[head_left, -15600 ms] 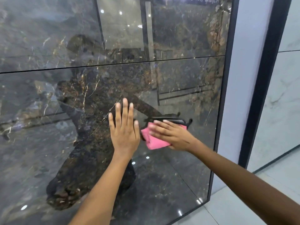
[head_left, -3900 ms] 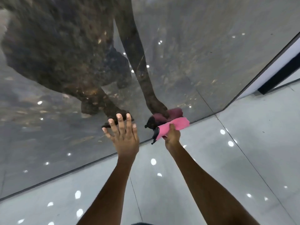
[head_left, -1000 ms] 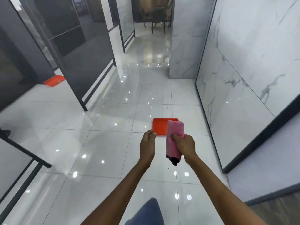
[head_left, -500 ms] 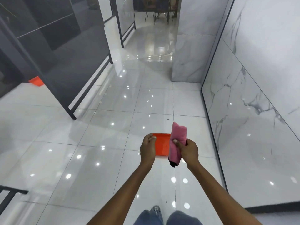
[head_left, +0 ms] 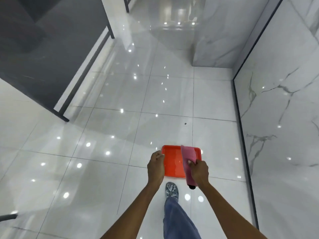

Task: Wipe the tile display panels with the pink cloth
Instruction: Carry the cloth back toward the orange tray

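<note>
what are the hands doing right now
Left hand: fingers curled, holding nothing.
Right hand: gripping the pink cloth.

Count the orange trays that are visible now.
1: a flat orange plastic tray on the white floor, ahead of the shoe, partly covered by both hands; others may lie out of view.
</note>
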The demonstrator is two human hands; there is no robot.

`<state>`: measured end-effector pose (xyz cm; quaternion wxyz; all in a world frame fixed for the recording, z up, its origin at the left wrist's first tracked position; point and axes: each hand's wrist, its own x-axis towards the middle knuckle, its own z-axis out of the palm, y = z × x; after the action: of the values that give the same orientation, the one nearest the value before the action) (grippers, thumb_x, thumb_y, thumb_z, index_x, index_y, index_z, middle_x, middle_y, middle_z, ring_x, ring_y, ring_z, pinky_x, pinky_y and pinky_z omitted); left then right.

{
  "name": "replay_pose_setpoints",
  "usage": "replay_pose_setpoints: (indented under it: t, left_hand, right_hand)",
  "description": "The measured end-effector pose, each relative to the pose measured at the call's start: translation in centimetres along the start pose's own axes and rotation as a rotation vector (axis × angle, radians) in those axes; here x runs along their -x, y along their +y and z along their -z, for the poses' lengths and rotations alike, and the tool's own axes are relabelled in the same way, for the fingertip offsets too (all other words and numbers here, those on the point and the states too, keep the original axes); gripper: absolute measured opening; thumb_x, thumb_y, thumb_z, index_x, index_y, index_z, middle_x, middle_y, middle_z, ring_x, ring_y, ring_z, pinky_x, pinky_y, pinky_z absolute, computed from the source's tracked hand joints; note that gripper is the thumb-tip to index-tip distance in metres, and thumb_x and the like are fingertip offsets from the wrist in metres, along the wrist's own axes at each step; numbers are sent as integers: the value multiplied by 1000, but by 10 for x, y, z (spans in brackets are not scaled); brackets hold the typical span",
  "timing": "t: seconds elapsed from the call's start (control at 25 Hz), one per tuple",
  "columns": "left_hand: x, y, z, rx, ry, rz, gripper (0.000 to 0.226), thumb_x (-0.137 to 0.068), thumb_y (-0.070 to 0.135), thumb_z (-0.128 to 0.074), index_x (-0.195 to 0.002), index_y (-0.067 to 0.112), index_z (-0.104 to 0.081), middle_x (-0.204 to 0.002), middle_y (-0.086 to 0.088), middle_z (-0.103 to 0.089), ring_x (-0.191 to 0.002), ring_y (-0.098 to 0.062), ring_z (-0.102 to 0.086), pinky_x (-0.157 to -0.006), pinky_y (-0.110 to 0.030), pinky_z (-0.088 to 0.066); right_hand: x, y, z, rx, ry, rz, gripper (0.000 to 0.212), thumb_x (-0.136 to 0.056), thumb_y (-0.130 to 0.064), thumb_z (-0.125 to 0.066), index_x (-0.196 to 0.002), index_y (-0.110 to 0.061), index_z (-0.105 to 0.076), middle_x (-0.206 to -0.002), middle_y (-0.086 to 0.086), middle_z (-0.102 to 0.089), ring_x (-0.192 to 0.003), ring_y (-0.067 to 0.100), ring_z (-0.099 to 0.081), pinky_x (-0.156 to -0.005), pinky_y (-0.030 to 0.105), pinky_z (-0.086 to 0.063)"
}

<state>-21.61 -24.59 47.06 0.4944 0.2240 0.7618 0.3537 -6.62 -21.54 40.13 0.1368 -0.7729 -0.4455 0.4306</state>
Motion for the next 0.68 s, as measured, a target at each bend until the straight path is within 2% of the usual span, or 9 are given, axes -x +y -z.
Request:
replay_pose_setpoints:
  t: [0.08,0.2,0.32,0.4,0.48,0.56,0.64,0.68]
  left_hand:
    - [-56,0,-22,-43,-6,43,27,-100,18,-49,-125,12,-57,-87,16,-54,-76,4,-48,-55,-1,-35]
    - [-139,-21,-53,-103,-19,91,24,-99,16,-51,-122,11,-59,-90,9,-60,-74,5,-48,-58,-1,-34]
    - [-220,-60,-81,-189,-21,109,25,-99,12,-51,-122,6,-61,-81,10,-58,-68,2,-48,-56,-2,-35]
    - [-264,-84,-97,-215,-37,124,26,-100,12,-49,-122,6,-61,-77,10,-56,-65,-2,-48,-54,-5,-36]
    - [-292,-101,-107,-224,-47,127,27,-100,13,-47,-123,8,-60,-76,8,-57,-64,-4,-49,-54,-10,-37]
    - [-309,-111,-113,-255,-92,149,28,-100,15,-47,-125,9,-59,-78,9,-57,-67,-3,-51,-60,-14,-40]
    - [-313,-108,-109,-265,-114,152,29,-101,15,-45,-126,9,-58,-85,6,-61,-70,-3,-52,-63,-14,-41]
    - [-314,-101,-103,-266,-124,132,29,-101,15,-44,-126,10,-58,-94,1,-65,-75,-7,-56,-65,-16,-42]
  right_hand:
    - [-53,2,-23,80,-25,-18,31,-96,-22,-57,-69,-9,-52,-64,-3,-49,-67,21,-51,-48,22,-32]
    - [-129,15,-66,197,-81,-44,29,-97,-27,-56,-85,-2,-64,-78,4,-59,-71,21,-52,-49,23,-30]
    - [-200,41,-115,298,-121,-72,31,-98,-28,-51,-89,-1,-64,-95,15,-64,-79,27,-61,-61,29,-42]
    - [-236,55,-138,363,-131,-85,31,-98,-30,-51,-92,-2,-65,-99,13,-62,-88,29,-63,-73,36,-50]
    - [-261,61,-148,403,-142,-130,36,-99,-34,-47,-99,-3,-64,-102,11,-59,-96,28,-62,-81,35,-46]
    - [-277,67,-155,361,-126,-179,41,-101,-36,-42,-93,-3,-64,-98,12,-62,-92,28,-61,-75,31,-41]
    - [-278,57,-158,205,-100,-180,43,-102,-30,-42,-71,-4,-56,-77,12,-60,-73,25,-55,-63,27,-36]
    - [-271,42,-156,111,-97,-171,45,-102,-26,-43,-62,-7,-48,-64,9,-53,-64,22,-49,-57,28,-31]
